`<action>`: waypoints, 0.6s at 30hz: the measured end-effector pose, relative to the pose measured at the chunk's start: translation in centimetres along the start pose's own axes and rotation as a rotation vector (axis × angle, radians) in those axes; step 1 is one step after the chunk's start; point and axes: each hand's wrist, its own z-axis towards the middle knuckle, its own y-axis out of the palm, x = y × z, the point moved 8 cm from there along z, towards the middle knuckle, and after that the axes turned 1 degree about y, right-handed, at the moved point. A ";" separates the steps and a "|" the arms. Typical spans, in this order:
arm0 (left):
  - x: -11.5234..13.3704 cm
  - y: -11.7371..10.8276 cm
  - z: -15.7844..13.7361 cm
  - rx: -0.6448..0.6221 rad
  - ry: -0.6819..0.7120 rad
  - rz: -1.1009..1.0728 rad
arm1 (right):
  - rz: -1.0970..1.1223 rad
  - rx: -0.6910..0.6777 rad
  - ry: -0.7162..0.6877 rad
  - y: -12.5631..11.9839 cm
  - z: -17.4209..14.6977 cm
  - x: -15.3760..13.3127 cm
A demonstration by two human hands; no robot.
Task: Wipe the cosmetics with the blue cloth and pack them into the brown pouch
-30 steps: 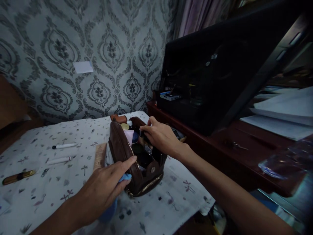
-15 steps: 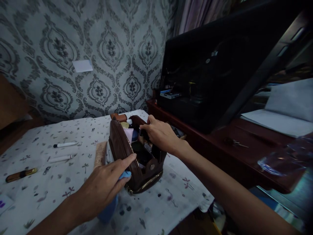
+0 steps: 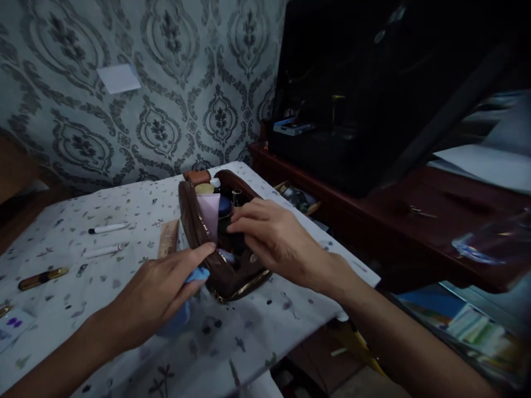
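Note:
A brown zippered cosmetic bag (image 3: 191, 221) stands unzipped on the patterned cloth. Inside it show a pale pink tube (image 3: 209, 213), a dark blue round container (image 3: 224, 206) and a yellowish round lid (image 3: 204, 189). My left hand (image 3: 161, 287) pinches a blue cloth (image 3: 197, 275), its index fingertip resting on the bag's near left rim. Over the bag's mouth, my right hand (image 3: 282, 237) dips loosely bent fingers inside; nothing shows in them. Left of the bag lies a beige tube (image 3: 168, 239), partly hidden by my left hand.
Two white pens (image 3: 108, 227) and a brown-gold tube (image 3: 42, 278) lie on the left of the tablecloth (image 3: 136, 226). Behind the bag is a small orange-brown item (image 3: 197, 177). A large black screen (image 3: 352, 110) stands on the dark red desk (image 3: 398, 232) at right.
My right hand has moved from the bag's far right rim to nearer over its opening, fingers lower inside. The left hand still holds the blue cloth against the bag. The view has tilted down.

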 end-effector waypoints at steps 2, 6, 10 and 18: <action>-0.2 0.2 -0.2 -0.006 -0.003 0.014 | 0.107 -0.076 -0.082 0.8 -1.1 -0.6; -0.4 0.4 -0.7 -0.003 0.017 0.053 | 0.231 -0.144 -0.106 1.6 -2.6 -0.5; -0.4 0.6 -1.1 -0.005 0.033 0.042 | 0.290 -0.132 -0.101 1.4 -3.2 -0.3; -0.2 0.7 -0.6 -0.043 0.001 0.018 | 0.250 -0.213 0.032 2.5 -2.7 0.0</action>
